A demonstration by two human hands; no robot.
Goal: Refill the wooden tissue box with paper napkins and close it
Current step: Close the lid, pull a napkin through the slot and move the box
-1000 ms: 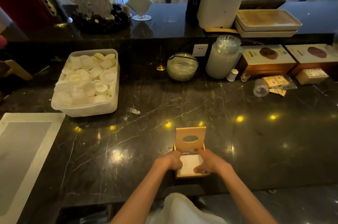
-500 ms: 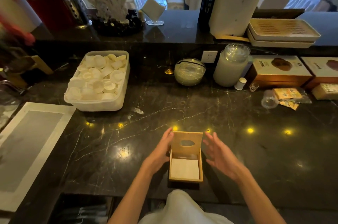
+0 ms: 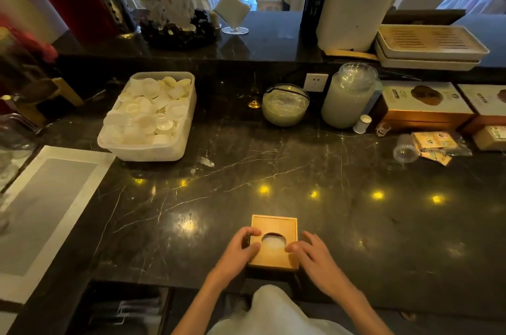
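The fingers of the left hand [image 3: 241, 248] are curled narrowly around the left edge of the wooden tissue box [image 3: 274, 241], with the thumb tip resting on the lid beside the oval opening and the fingertips touching the upper left side wall. The fingers of the right hand [image 3: 310, 254] are loosely spread and lie flat on the right part of the lid, the thumb touching the right rim of the opening; this hand grips nothing. The lid sits flat and closed on the box, and white paper napkins [image 3: 273, 243] show through the opening. The box stands at the lower centre of the frame, near the front edge of the dark marble counter [image 3: 273, 170]. Both bare forearms run down to the bottom edge of the frame. A white plastic tub [image 3: 175, 148] filled with small white cups stands well apart in the upper left of the counter. A round glass bowl [image 3: 285, 104] and a tall lidded glass jar [image 3: 347, 96] stand at the back wall at upper centre. Printed cartons [image 3: 424, 102] lie at the upper right, with a clear cup [image 3: 405, 144] on its side and sachets [image 3: 435, 143] just below them
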